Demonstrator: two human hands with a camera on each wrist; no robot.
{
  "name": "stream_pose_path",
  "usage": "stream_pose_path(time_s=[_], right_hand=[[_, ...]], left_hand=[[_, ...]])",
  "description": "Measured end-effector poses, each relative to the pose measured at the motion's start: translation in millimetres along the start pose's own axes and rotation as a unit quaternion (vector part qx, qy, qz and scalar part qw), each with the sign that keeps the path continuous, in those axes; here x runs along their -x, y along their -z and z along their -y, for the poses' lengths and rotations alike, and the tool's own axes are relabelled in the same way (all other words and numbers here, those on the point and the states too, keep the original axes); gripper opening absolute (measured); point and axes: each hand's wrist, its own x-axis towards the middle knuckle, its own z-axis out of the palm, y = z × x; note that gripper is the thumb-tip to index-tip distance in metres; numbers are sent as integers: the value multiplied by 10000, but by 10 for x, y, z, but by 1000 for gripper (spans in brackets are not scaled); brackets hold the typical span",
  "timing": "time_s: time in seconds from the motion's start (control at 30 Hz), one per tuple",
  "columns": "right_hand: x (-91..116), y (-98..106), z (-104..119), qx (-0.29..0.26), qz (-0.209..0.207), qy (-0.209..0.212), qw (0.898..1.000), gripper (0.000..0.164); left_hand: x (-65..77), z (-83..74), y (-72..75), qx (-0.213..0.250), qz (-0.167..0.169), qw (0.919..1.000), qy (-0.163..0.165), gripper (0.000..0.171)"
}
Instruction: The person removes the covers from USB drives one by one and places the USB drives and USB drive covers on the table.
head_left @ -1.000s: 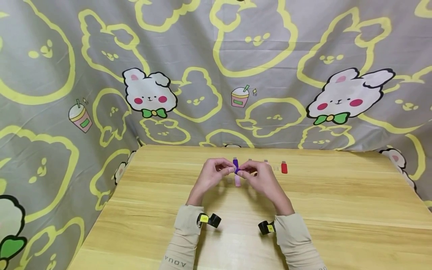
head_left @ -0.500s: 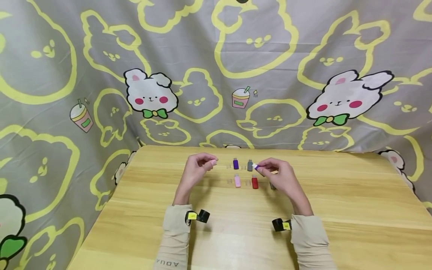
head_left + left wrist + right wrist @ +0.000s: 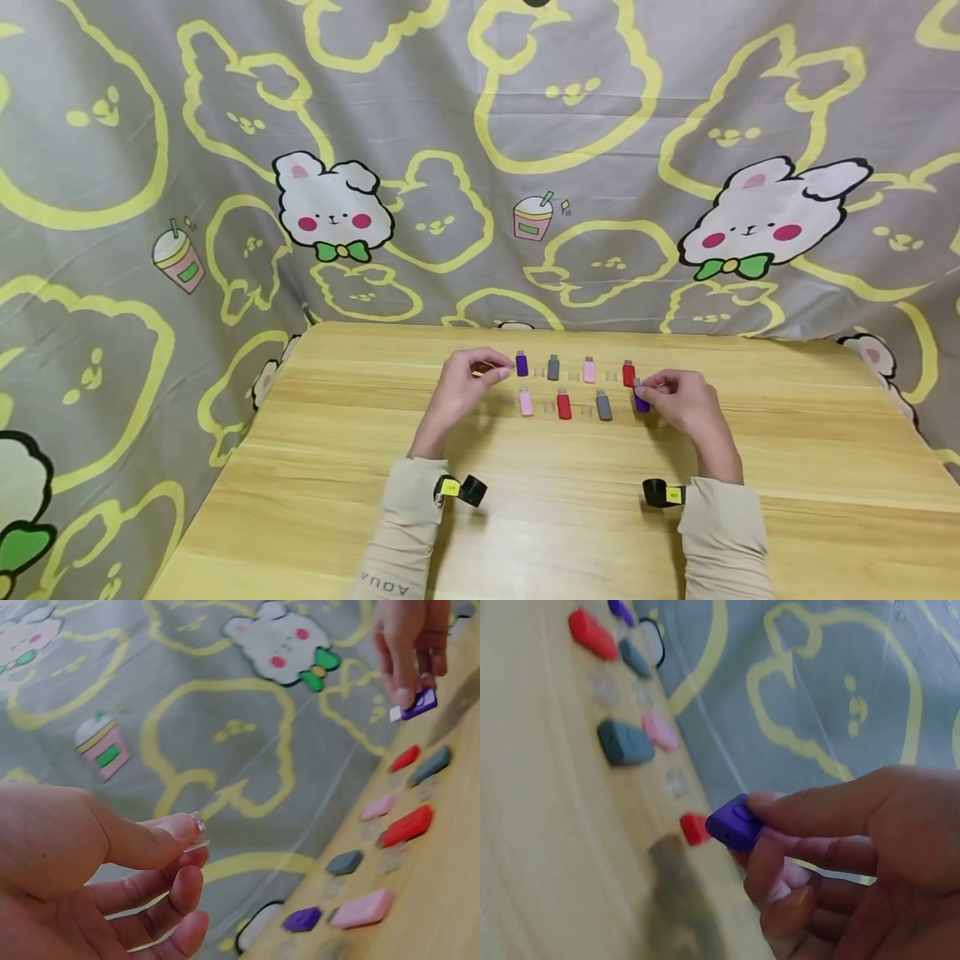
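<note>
My right hand [image 3: 686,404] pinches a purple USB flash drive [image 3: 733,823] between thumb and fingers, at the right end of the front row of drives. In the left wrist view its plug end shows uncovered. The thumb and index finger of my left hand [image 3: 97,862] pinch a small clear plastic cap [image 3: 199,831], held near the left end of the rows. Closest to that hand lie another purple flash drive [image 3: 522,364] and a pink one [image 3: 527,402]. A red flash drive [image 3: 628,373] lies just behind the drive in my right hand.
Two rows of flash drives lie on the wooden table [image 3: 547,517], including a grey one [image 3: 603,406] and a red one [image 3: 564,405] in front. Small clear caps [image 3: 587,410] lie between them. A patterned curtain [image 3: 435,100] hangs behind the table.
My hands were together at the purple flash drive, then parted. The right hand carried the drive rightward; the left went left with the clear cap, then came back slightly right.
</note>
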Motion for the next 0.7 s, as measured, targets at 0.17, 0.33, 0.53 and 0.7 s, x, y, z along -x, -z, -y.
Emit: stream_pose_path(time_s=[0.17,0.33,0.53,0.7], right_hand=[[-3,13,-105,30,145,-255,9996,27],[1,-14,-160,149,101,-304,9994,25],[-17,-56,-209,206,-140,-235,9994,25],[-23,-28,-247,205,-252,-244,9992,25]], left_hand=[[-11,-79,-245,16,390,9992,-53,10],[-31,-164,-529,-165,592,9981,-24,8],[-119,-278,-858,-536,868,9945,-246,4],[-277,-335,-1108,-1037,1289,9854,-402,2]])
